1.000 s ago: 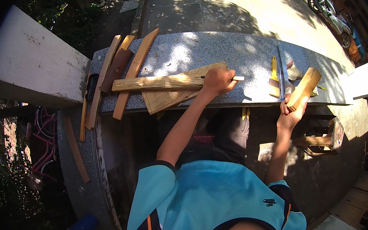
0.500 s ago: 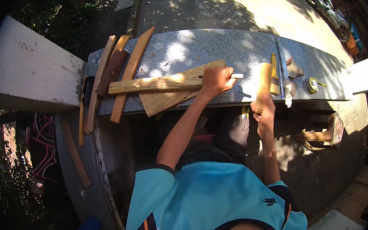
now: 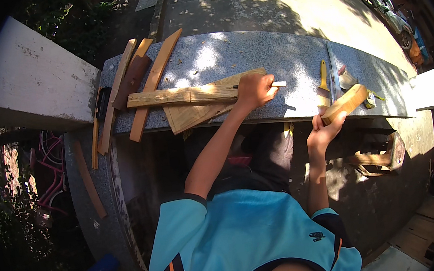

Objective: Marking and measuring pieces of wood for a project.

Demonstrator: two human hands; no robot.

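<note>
1. Holds a slim tool (image 3: pixel 278 84) in the left hand (image 3: pixel 256 91), curled into a tight fist around it, with a pale end poking out to the right and a dark tip to the left; mostly hidden by the fist, so hard to be sure of its kind.
2. Covers with that fist the right end of a long wood strip (image 3: pixel 182 96), laid crosswise over a flat board (image 3: pixel 186 118) and, at its left end, over a slanting slat (image 3: pixel 161 75).
3. Grips a thick wooden block (image 3: pixel 347 103) in the right hand (image 3: pixel 325 133), wrapped round its near end, well apart from the left; slants toward the upper right of the view, before the bench's near edge.
4. Shows, near the block, a yellow-handled brush (image 3: pixel 323 73), a long metal strip (image 3: pixel 332 67) and a yellow tape measure (image 3: pixel 371 101).
5. Shows, farther left, a brown curved piece (image 3: pixel 132 80) beside the slanting slat, all on a grey speckled bench (image 3: pixel 256 53) next to a white pillar (image 3: pixel 38 74).
6. Bears, on the chest of the blue shirt (image 3: pixel 246 226), a small dark emblem (image 3: pixel 317 235) with a smaller dark mark just beneath, plus orange striping on the dark sleeve panels.
</note>
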